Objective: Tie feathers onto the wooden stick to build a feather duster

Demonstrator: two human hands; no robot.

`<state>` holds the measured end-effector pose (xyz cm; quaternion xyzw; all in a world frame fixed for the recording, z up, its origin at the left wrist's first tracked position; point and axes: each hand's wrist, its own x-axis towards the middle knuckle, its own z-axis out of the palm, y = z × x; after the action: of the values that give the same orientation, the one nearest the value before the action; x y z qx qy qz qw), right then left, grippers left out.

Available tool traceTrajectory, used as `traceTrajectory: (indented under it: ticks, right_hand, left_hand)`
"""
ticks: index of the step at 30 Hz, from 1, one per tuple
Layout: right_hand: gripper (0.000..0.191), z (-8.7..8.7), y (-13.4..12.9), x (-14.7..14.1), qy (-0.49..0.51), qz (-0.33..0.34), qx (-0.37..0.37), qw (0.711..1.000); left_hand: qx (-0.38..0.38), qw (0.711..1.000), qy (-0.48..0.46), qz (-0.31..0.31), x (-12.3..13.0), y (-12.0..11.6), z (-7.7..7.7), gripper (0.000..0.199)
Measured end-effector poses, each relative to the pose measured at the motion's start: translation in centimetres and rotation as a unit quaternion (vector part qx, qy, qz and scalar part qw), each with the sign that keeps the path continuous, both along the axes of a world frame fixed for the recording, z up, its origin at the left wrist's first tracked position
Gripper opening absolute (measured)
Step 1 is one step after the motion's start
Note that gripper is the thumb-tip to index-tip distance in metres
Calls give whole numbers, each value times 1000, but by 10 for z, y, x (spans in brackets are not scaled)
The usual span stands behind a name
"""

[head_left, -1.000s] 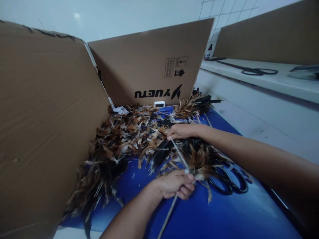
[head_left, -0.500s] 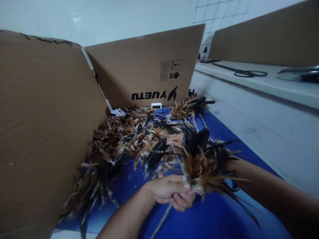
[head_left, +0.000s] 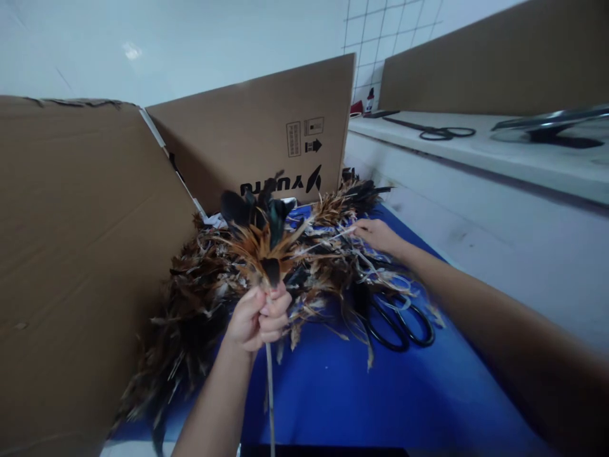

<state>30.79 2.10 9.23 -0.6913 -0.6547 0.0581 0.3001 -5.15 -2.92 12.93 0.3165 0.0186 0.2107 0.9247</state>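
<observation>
My left hand (head_left: 261, 317) is wrapped round the neck of a feather duster (head_left: 263, 247), whose brown and black feathers fan out above the fist. Its thin pale stick (head_left: 271, 400) comes out below the fist, down to the frame's lower edge. To the right, my right hand (head_left: 378, 235) pinches a thin whitish string (head_left: 328, 240), which runs taut towards the duster's feathers. Where the string meets the duster is hidden. Loose brown and black feathers (head_left: 204, 279) lie heaped behind and to the left of my left hand.
Black-handled scissors (head_left: 402, 327) lie on the blue tabletop (head_left: 361, 393), blades hidden by feathers. Cardboard walls (head_left: 76, 254) stand at the left and back. A feather bundle (head_left: 349, 203) lies at the back right. On the white ledge (head_left: 485, 149) rest another pair of scissors (head_left: 442, 133) and a small bottle (head_left: 370, 100).
My left hand has swung the duster left and turned it from leaning right to upright. My right hand has moved right, drawing the string out to that side. The scissors on the table now show more fully.
</observation>
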Motion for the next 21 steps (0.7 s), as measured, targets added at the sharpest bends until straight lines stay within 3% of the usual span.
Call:
traceTrajectory:
  ticks: [3, 6, 8, 10, 12, 15, 17, 21]
  right_hand:
    - [30, 7, -12, 20, -56, -31, -8, 998]
    - [33, 7, -25, 29, -107, -20, -41, 993]
    - [23, 7, -33, 26, -122, -1, -77, 990]
    - [28, 12, -40, 13, -114, 40, -93, 988]
    - [44, 21, -47, -13, -73, 114, -52, 989]
    - [48, 34, -55, -70, 3, 210, 48, 977]
    - [49, 34, -56, -113, 92, 296, 28, 950]
    - [22, 13, -53, -176, 311, 354, -37, 881]
  left_hand:
    - [2, 999, 19, 47, -2, 3, 5, 33]
    - [5, 996, 37, 80, -1, 4, 8, 35]
    - [1, 996, 42, 83, 2, 5, 7, 35]
    - [-6, 996, 49, 79, 5, 5, 5, 35]
    - [-12, 996, 56, 76, 11, 5, 2, 36]
    - [-23, 997, 48, 61, 21, 3, -2, 35]
    - [-29, 998, 39, 44, 27, 2, -3, 33]
    - [-26, 998, 45, 26, 32, -1, -5, 30]
